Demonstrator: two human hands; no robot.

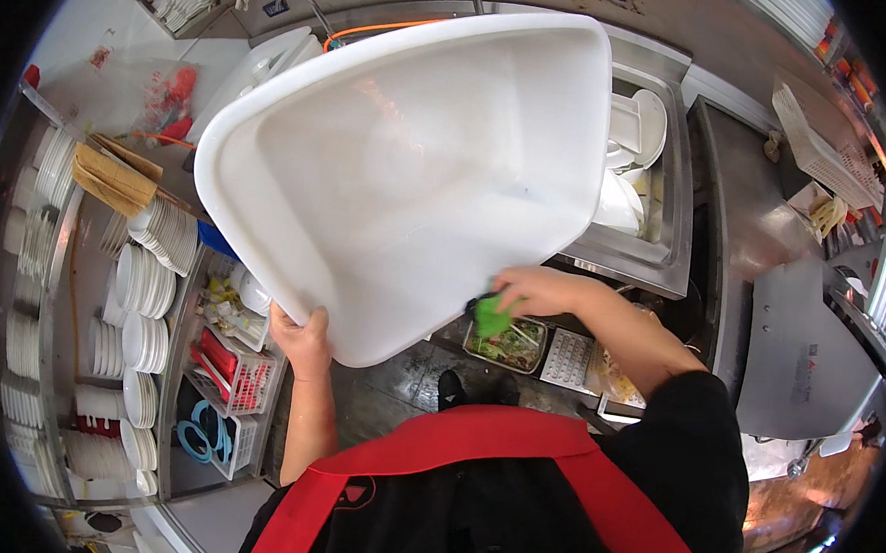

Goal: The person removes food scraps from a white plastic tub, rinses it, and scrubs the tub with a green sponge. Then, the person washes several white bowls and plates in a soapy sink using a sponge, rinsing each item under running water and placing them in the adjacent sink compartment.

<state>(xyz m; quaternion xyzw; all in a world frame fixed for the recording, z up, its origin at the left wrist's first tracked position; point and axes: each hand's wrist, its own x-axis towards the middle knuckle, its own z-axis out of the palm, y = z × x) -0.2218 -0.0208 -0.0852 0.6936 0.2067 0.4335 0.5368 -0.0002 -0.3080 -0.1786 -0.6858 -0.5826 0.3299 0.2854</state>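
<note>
A large white plastic tub [411, 170] fills the middle of the view, tilted so that I look into its hollow. My left hand [303, 337] grips its lower left rim, thumb over the edge. At the lower right edge of the tub, my right hand [536, 290] holds a green scrubbing pad [493, 317], blurred and partly covered by the fingers. A dark patch shows beside the pad; what it is cannot be made out. The tub hides much of the counter and sink behind it.
To the right, a steel sink [670, 236] holds white dishes [635, 129]. Shelves of stacked white plates [146, 280] line the left, near white baskets [239, 375]. Below the tub stand a tray of food scraps [511, 344] and a perforated metal tray [568, 356]. A steel counter [755, 195] lies farther right.
</note>
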